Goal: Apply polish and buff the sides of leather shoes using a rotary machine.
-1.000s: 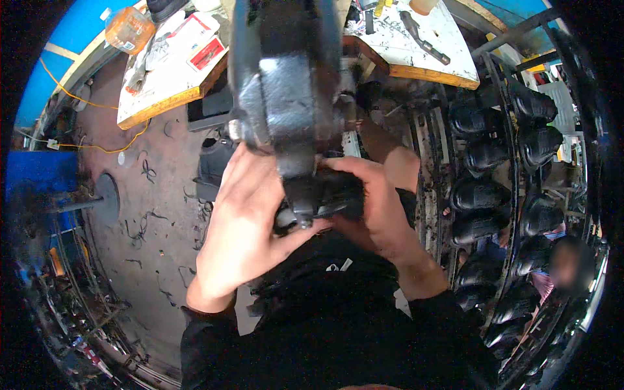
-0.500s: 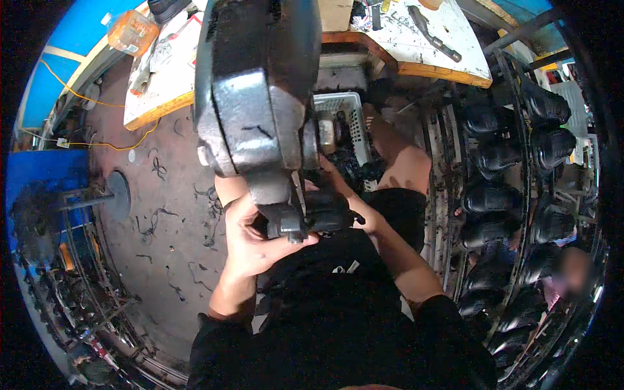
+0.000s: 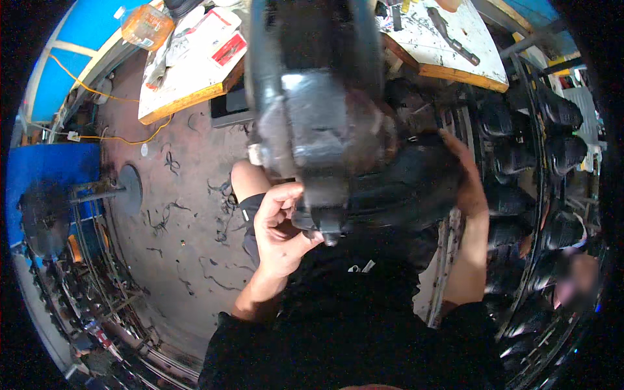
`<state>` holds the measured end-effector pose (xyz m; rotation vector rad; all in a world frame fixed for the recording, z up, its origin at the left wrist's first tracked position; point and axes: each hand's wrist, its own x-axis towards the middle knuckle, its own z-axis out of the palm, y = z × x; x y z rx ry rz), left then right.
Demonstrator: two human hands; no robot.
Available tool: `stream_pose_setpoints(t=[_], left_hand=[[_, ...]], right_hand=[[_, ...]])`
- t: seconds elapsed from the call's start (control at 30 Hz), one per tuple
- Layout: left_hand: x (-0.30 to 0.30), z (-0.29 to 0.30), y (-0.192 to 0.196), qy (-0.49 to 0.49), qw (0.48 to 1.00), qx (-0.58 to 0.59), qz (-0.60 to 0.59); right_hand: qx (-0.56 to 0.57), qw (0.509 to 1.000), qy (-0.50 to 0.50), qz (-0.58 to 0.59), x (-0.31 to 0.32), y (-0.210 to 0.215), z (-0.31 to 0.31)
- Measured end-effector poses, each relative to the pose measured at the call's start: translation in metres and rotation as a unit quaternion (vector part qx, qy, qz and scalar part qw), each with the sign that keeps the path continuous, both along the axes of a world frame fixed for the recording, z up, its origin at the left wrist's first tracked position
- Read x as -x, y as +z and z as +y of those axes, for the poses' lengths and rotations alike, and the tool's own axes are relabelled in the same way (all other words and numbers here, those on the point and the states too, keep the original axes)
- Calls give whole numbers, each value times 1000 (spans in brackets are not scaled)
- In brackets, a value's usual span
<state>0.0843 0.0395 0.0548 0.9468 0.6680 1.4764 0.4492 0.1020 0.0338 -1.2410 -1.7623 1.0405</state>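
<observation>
In the middle stands the dark metal head of a machine (image 3: 318,123), narrowing to a small tip near my lap. A black shoe (image 3: 406,185) lies sideways at this tip, stretching out to the right; it is somewhat blurred. My left hand (image 3: 279,227) is curled at the tip's left side, thumb and fingers pinching the shoe's dark near end. Around the shoe's far right end wraps my right hand (image 3: 469,175), its fingers partly hidden behind the shoe. The machine head covers the middle of the shoe.
White worktables with wooden edges stand at left (image 3: 188,84) and right (image 3: 455,39). An orange-filled bottle (image 3: 147,27) and a dark hand tool (image 3: 453,38) lie on them. Racks of black shoes (image 3: 510,156) run close on my right. Black scraps (image 3: 170,162) litter the floor.
My right hand has moved out to the right with the shoe, which now shows at greater length. My left hand stays at the machine's tip. The view has shifted, and the white basket is hidden.
</observation>
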Motion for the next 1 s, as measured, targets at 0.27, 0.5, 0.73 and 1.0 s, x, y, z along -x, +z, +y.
stream_pose_setpoints(t=[0.27,0.5,0.73,1.0], left_hand=[[4,-10,-4,8,986,97,-136],[3,-5,-16,4,965,128,-228],[21,-12,-24,47,959,152,-234],[83,-27,-24,200,970,134,-39]], right_hand=[[-120,984,-21,-127,14,91,7],[57,979,-182,79,17,105,-13],[-215,966,-46,-138,48,99,-18],[-64,998,13,-6,112,83,-28]])
